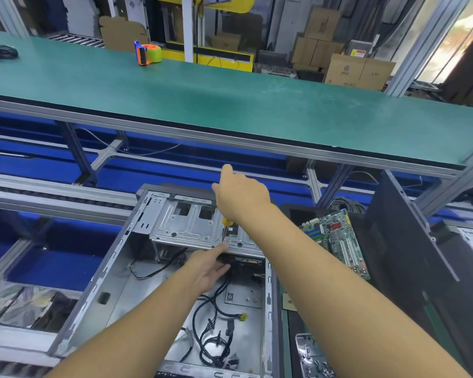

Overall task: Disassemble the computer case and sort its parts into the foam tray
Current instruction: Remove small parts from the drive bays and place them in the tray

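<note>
I view the station from above. A long green-matted upper deck (pixel 230 105) on a grey aluminium frame crosses the view. On it stand an orange-and-blue tape dispenser with a green roll (pixel 148 53) and, at far left, a blurred black coil of cable (pixel 2 52). Brown cardboard cartons (pixel 358 70) are stacked behind the deck. The lower level beneath it is lined in blue (pixel 52 268).

The open grey steel computer case (pixel 112 271) lies on its side on the lower level at the centre of the view. The bottom edge of the view cuts off its near end. Loose black cables (pixel 216 331) lie on its floor. A silver sheet-metal drive cage (pixel 186 225) sits at its far end.

The right hand (pixel 241 197) grasps a yellow-handled screwdriver (pixel 225 222), held upright with its tip on the cage top. The hand covers most of the handle. The left hand (pixel 210 268) is released, fingers straight, with the fingertips (pixel 224 248) at the cage's near edge, just beside the tip. I cannot tell whether they touch the metal.

Right of the case lie a green motherboard (pixel 336 238) and a tilted black perforated side panel (pixel 410 255). I cannot tell what the dark surface (pixel 292 214) beneath the motherboard is. At lower right, a small metal plate with loose screws (pixel 310 356) is blurred. At lower left, silver bags (pixel 19 304) are partly cut off.
</note>
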Demonstrator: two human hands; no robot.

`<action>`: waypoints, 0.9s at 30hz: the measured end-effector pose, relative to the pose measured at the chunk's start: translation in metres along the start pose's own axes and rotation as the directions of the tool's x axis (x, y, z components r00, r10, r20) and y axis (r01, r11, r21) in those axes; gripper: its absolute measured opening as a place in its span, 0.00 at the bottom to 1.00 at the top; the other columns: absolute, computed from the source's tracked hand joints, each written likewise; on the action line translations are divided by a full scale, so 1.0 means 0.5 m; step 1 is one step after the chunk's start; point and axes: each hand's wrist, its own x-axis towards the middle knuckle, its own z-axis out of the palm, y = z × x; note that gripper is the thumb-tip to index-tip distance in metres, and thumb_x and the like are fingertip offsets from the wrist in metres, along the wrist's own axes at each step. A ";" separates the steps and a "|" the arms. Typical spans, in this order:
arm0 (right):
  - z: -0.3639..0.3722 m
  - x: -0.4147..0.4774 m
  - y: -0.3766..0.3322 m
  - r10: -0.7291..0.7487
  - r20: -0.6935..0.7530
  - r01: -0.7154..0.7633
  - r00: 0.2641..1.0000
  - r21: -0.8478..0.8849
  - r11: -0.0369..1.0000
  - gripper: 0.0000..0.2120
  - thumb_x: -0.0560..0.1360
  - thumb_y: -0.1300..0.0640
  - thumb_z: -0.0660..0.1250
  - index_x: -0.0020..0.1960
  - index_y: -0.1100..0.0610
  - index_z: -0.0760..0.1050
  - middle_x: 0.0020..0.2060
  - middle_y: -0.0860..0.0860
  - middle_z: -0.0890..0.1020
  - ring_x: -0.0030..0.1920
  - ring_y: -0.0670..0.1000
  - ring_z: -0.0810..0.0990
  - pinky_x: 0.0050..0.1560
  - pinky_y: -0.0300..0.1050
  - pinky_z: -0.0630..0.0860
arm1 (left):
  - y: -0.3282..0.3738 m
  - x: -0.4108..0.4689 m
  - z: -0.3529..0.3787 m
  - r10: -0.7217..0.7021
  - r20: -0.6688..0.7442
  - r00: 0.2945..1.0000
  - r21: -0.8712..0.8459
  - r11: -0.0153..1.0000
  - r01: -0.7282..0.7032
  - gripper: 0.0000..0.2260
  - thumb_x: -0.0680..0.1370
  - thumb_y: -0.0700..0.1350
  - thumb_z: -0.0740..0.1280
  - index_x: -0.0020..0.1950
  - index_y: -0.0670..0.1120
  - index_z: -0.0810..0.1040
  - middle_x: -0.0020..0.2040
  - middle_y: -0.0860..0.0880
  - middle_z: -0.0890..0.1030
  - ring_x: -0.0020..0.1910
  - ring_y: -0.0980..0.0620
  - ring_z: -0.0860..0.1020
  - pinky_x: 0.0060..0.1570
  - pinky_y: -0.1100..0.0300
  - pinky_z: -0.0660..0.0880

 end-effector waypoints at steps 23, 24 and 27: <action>-0.014 0.011 0.026 -0.055 0.100 0.050 0.993 0.048 0.998 0.18 0.81 0.42 0.60 0.61 0.54 0.68 0.52 0.53 0.76 0.49 0.58 0.77 0.41 0.50 0.72 | -0.017 0.035 -0.010 0.104 -0.061 0.993 -0.057 0.993 -0.107 0.11 0.74 0.34 0.74 0.52 0.39 0.75 0.35 0.45 0.85 0.33 0.52 0.84 0.36 0.58 0.80; -0.008 0.011 0.026 -0.051 0.057 0.048 0.997 0.041 0.998 0.18 0.82 0.41 0.59 0.60 0.55 0.68 0.48 0.53 0.77 0.47 0.58 0.78 0.39 0.49 0.72 | -0.017 0.035 -0.010 0.104 -0.061 0.993 -0.059 0.992 -0.108 0.11 0.74 0.34 0.74 0.52 0.39 0.75 0.35 0.45 0.85 0.32 0.52 0.84 0.35 0.58 0.80; 0.000 0.012 0.026 -0.062 0.004 0.060 0.998 0.155 0.986 0.11 0.83 0.51 0.61 0.59 0.58 0.70 0.49 0.56 0.78 0.44 0.58 0.78 0.38 0.49 0.72 | -0.017 0.037 -0.012 0.102 -0.049 0.994 -0.064 0.992 -0.105 0.12 0.74 0.34 0.74 0.53 0.38 0.75 0.36 0.44 0.86 0.33 0.52 0.85 0.35 0.58 0.80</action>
